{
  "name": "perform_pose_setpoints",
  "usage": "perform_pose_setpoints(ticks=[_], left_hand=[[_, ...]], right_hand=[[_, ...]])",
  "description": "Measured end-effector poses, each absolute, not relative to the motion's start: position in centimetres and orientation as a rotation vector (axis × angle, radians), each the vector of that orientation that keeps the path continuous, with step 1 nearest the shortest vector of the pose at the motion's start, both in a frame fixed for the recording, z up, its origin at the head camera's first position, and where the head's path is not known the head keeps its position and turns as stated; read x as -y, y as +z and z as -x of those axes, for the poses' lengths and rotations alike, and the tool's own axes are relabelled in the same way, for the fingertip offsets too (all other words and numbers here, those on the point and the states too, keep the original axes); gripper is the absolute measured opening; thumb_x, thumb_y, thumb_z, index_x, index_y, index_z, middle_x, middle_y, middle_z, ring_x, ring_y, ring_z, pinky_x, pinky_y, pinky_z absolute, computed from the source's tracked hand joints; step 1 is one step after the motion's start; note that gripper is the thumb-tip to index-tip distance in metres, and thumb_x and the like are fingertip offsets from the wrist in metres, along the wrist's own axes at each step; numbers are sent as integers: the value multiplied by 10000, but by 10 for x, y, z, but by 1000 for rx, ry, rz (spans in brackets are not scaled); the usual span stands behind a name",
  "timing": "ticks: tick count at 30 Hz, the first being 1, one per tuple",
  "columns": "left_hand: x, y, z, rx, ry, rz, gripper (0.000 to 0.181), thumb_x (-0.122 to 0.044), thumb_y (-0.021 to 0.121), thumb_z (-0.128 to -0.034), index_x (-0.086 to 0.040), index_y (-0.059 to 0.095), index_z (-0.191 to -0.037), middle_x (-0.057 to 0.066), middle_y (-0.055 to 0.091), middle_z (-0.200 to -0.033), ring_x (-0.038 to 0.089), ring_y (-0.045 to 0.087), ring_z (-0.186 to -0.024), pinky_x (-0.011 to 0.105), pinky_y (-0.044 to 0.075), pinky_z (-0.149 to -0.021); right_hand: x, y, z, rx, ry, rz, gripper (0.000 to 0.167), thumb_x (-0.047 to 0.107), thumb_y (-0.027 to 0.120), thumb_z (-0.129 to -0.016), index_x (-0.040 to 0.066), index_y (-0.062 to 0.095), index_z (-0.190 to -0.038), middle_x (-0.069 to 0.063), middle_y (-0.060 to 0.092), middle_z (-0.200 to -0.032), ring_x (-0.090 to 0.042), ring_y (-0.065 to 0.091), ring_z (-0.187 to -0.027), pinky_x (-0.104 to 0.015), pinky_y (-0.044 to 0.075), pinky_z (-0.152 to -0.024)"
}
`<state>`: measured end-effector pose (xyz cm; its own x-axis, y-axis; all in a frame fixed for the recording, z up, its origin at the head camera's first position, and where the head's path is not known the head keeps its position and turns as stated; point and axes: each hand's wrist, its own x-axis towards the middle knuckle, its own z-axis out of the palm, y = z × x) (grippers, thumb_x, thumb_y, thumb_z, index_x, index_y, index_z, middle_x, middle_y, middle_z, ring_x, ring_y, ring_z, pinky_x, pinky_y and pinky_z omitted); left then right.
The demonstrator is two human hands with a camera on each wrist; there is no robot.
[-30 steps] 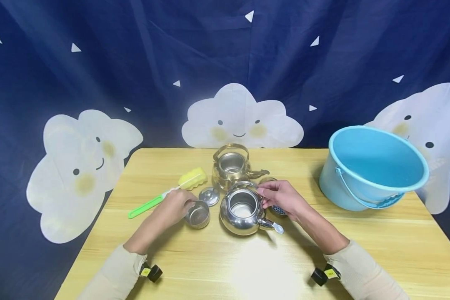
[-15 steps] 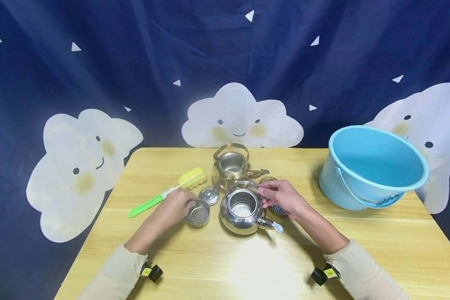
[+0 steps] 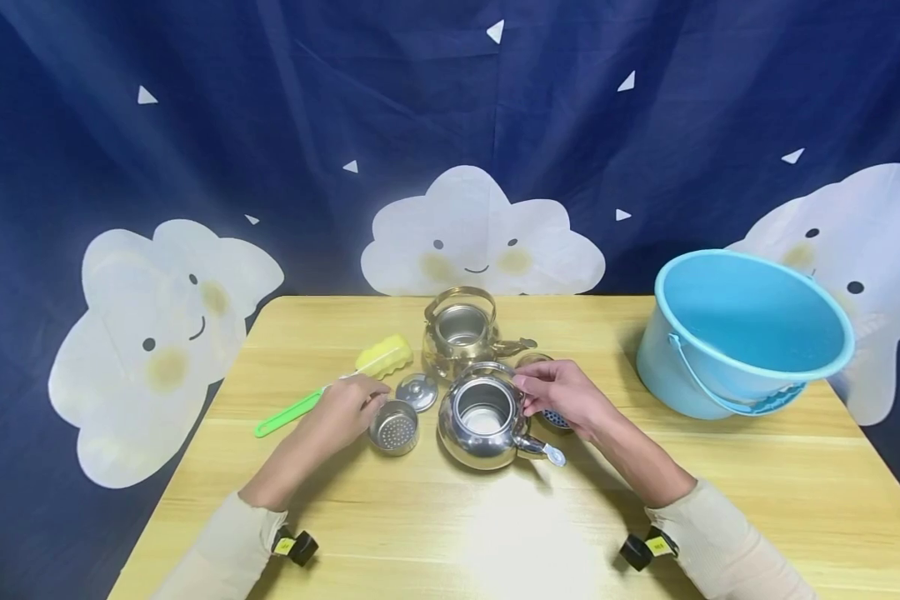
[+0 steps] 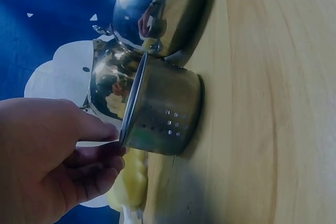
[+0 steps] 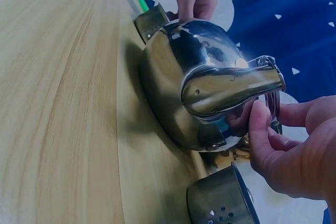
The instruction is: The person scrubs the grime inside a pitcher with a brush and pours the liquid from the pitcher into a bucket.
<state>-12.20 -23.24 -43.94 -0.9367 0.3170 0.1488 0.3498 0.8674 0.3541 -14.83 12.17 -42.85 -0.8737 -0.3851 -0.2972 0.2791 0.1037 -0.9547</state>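
At the near left rim of a perforated metal strainer cup (image 3: 394, 428), my left hand (image 3: 343, 410) has its thumb and fingers slightly parted. In the left wrist view, a gap shows between thumb and fingers; the strainer (image 4: 168, 106) stands upright on the table. My right hand (image 3: 566, 396) pinches the handle of a lidless silver teapot (image 3: 474, 446), whose spout points right and toward me. A second strainer (image 3: 555, 419) is partly hidden under that hand. Behind stands a lidless gold teapot (image 3: 438, 357), its handle raised. A round silver lid (image 3: 417, 392) lies left of the teapots.
A yellow sponge brush (image 3: 385, 357) with a green handle (image 3: 291, 413) lies on the left of the wooden table (image 3: 390, 533). At the back right stands a light blue bucket (image 3: 667, 375) with water in it. A dark blue curtain hangs behind.
The left strainer's base came into clearer view, showing its holes. My left hand has since loosened and drawn slightly left from its rim. The right hand and silver teapot stay in place.
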Motion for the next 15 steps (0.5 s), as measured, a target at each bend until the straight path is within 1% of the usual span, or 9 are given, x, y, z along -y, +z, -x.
perform_pose_setpoints(ticks=[6,10,15], left_hand=[[240,-436,121,2941,-582,494,207,-132,697,-963,-57,766,-1143,141,772,-1135,327,740,-1071,471,603,-950],[248,-437,120,2922,-538,477,204,-119,712,-954,-63,768,-1142,138,768,-1114,318,736,-1037,474,605,-931],[260,-439,120,2892,-485,463,200,-98,732,-938,-55,770,-1130,143,764,-1099,348,713,-1055,507,584,-961]], right_hand=[[-122,-428,149,-1892,-1829,98,445,41,584,-1025,-195,494,-1392,-98,652,-1059,-91,651,-712,-213,609,-719],[-123,-428,148,-1887,-1831,100,434,39,577,-1028,-195,500,-1384,-89,650,-1044,-87,649,-714,-211,610,-722],[-124,-429,149,-1885,-1833,105,432,38,574,-1028,-198,500,-1381,-86,647,-1034,-88,647,-716,-213,610,-725]])
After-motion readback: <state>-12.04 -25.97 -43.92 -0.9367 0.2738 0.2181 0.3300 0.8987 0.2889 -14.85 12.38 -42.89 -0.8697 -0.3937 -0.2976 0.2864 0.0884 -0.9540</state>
